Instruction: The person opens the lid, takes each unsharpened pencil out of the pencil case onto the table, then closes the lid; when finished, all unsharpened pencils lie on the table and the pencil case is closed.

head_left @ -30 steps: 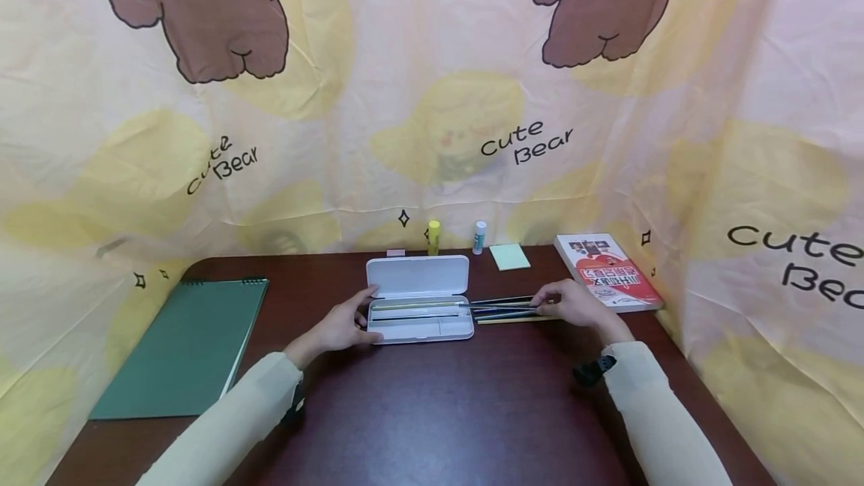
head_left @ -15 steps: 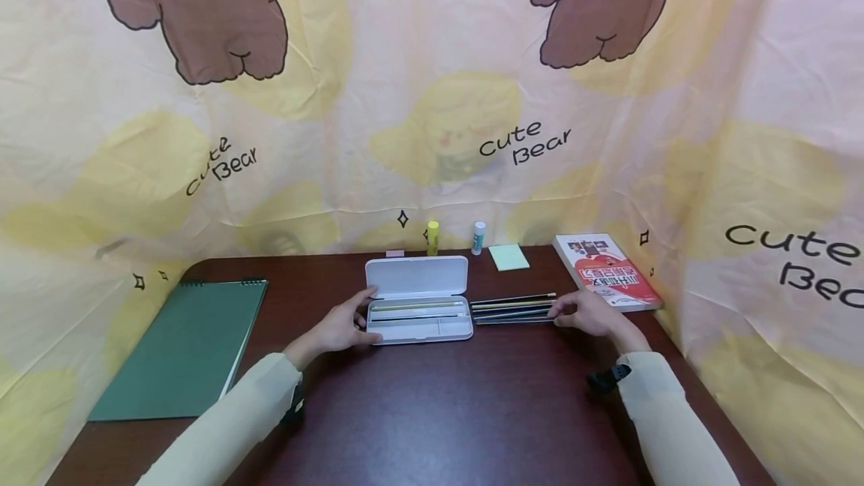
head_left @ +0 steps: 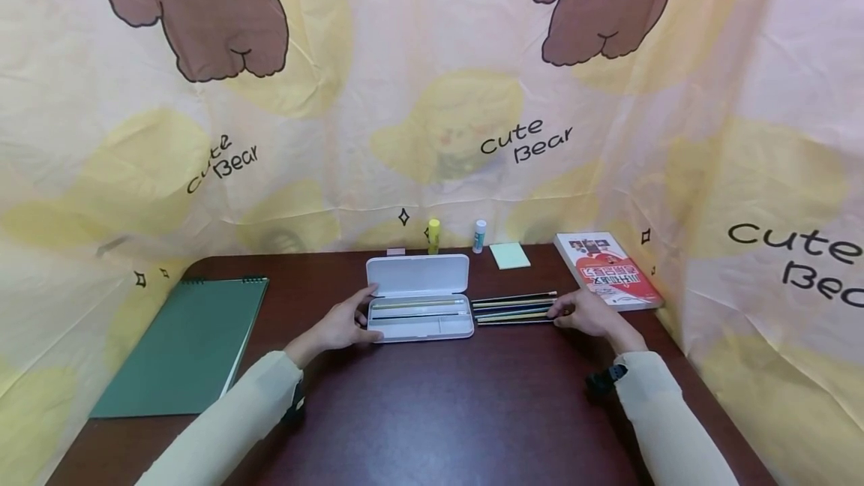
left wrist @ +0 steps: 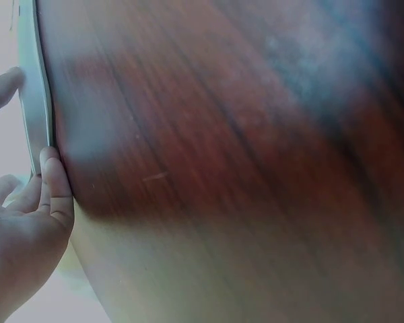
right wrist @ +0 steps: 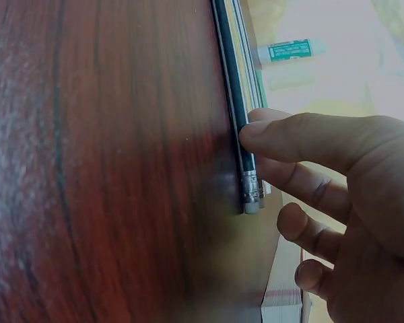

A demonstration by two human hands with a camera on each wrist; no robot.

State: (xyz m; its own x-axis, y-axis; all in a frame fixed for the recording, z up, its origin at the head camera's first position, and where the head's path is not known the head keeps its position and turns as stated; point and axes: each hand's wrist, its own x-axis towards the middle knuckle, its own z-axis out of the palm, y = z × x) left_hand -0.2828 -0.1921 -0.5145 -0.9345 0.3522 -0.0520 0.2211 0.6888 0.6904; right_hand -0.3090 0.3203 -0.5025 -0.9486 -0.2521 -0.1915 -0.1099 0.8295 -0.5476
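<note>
Pencils (head_left: 514,307) lie in a row on the table (head_left: 439,411), just right of the open white pencil case (head_left: 420,316). Right hand (head_left: 586,313): grip loose, fingertips (right wrist: 256,131) touching the eraser ends, nothing clasped. Left hand (head_left: 340,325): thumb and fingers straddle the case's left end. Green notebook (head_left: 185,343) far left.

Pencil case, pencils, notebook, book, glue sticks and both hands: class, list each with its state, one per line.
Pencil case: open, lid back, pencils inside.
Pencils: lying in a row beside the case.
Notebook: closed, flat.
Book: closed, flat.
Glue sticks: upright, capped.
Left hand: holding the case's end.
Right hand: fingers touching the pencil ends.
</note>
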